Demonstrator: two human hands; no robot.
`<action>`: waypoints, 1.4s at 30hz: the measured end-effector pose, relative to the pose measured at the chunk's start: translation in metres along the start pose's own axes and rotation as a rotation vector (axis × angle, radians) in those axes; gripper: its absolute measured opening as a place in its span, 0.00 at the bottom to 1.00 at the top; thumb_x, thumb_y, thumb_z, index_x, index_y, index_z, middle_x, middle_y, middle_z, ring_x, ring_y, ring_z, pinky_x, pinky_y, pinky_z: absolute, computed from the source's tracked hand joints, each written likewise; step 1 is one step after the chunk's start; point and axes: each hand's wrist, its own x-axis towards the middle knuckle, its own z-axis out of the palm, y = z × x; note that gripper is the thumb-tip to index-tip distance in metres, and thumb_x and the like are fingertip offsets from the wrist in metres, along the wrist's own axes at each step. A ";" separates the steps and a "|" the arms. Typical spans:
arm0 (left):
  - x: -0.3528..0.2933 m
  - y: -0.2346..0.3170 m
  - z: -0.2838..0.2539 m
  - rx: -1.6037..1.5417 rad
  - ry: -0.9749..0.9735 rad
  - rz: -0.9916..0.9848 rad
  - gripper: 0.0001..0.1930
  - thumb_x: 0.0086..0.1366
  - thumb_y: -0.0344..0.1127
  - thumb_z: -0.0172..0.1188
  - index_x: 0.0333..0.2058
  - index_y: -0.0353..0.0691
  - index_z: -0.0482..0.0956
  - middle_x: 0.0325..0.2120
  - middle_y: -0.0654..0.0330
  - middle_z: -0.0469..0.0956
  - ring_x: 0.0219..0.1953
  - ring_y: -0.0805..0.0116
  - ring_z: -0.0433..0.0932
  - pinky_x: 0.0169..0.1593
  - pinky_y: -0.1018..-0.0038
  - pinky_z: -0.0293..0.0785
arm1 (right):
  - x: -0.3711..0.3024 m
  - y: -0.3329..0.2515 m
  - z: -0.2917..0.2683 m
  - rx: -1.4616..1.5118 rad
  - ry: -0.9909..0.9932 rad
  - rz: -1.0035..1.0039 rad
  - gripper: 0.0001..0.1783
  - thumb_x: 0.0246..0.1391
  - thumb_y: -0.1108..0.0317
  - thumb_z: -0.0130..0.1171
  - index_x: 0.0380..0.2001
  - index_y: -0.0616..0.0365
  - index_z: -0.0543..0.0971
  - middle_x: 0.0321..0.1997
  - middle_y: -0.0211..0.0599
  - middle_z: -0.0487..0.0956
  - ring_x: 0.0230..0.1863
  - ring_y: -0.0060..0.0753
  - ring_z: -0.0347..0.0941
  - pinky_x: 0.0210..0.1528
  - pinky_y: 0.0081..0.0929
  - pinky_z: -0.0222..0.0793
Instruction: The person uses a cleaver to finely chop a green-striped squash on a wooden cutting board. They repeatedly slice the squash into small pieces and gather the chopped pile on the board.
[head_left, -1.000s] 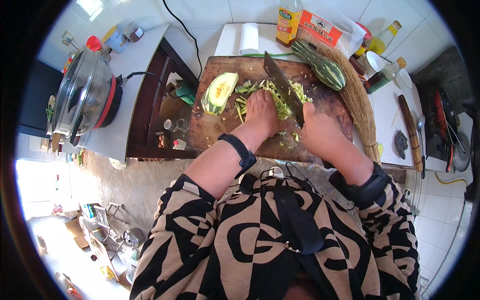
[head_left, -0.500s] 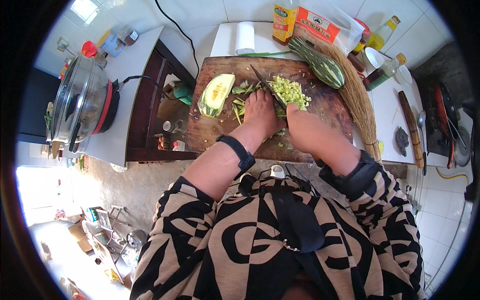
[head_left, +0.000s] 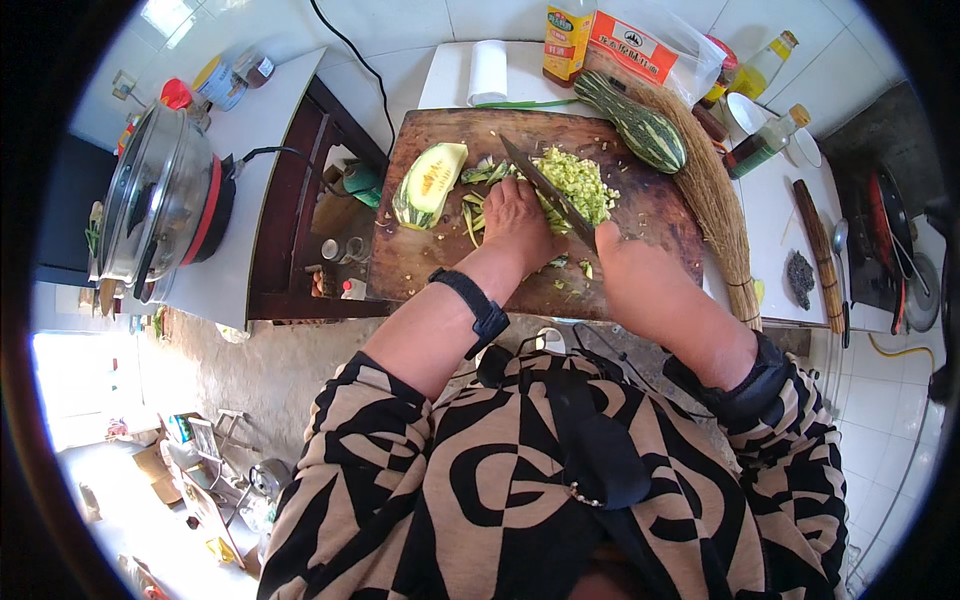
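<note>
On the wooden cutting board [head_left: 655, 240], my right hand [head_left: 645, 278] grips the handle of a kitchen knife [head_left: 548, 190], whose dark blade slants up to the left. Beside the blade, my left hand [head_left: 518, 225] presses down with bent fingers on green squash strips [head_left: 474, 215], partly hidden beneath it. A heap of finely diced squash [head_left: 582, 180] lies right of the blade. Left of my hand rests a cut piece of striped squash [head_left: 430, 190], its seedy yellow middle facing up. One whole striped squash [head_left: 645, 132] lies across the board's far right corner.
A straw brush [head_left: 715, 200] lies along the board's right edge. Behind the board stand a paper roll [head_left: 488, 72] and an amber bottle [head_left: 568, 45]. Right are a sauce bottle [head_left: 765, 145] and a wok [head_left: 892, 215]; left, a glass-lidded pot [head_left: 160, 195].
My right hand and the knife have shifted right, away from my left fingers, so more of the blade shows. My left hand stays nearly in place on the strips.
</note>
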 end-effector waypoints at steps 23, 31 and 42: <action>-0.007 -0.001 -0.002 -0.038 -0.054 -0.024 0.52 0.42 0.53 0.70 0.57 0.25 0.53 0.55 0.46 0.57 0.60 0.50 0.54 0.64 0.63 0.50 | 0.012 0.008 0.009 0.087 0.104 0.045 0.16 0.45 0.79 0.50 0.39 0.67 0.62 0.32 0.63 0.77 0.38 0.65 0.75 0.40 0.53 0.70; -0.006 0.002 0.000 -0.016 0.037 -0.027 0.45 0.41 0.52 0.69 0.53 0.27 0.61 0.50 0.49 0.61 0.56 0.53 0.59 0.60 0.64 0.55 | 0.003 -0.003 0.008 0.019 -0.005 -0.005 0.15 0.44 0.79 0.50 0.38 0.68 0.62 0.33 0.63 0.77 0.38 0.62 0.76 0.40 0.52 0.71; -0.004 -0.001 0.007 0.059 0.073 -0.008 0.44 0.42 0.52 0.70 0.51 0.28 0.63 0.47 0.49 0.63 0.54 0.53 0.60 0.59 0.63 0.56 | 0.047 0.003 0.035 0.088 0.138 -0.066 0.15 0.45 0.79 0.48 0.38 0.70 0.62 0.29 0.63 0.76 0.33 0.65 0.74 0.37 0.53 0.68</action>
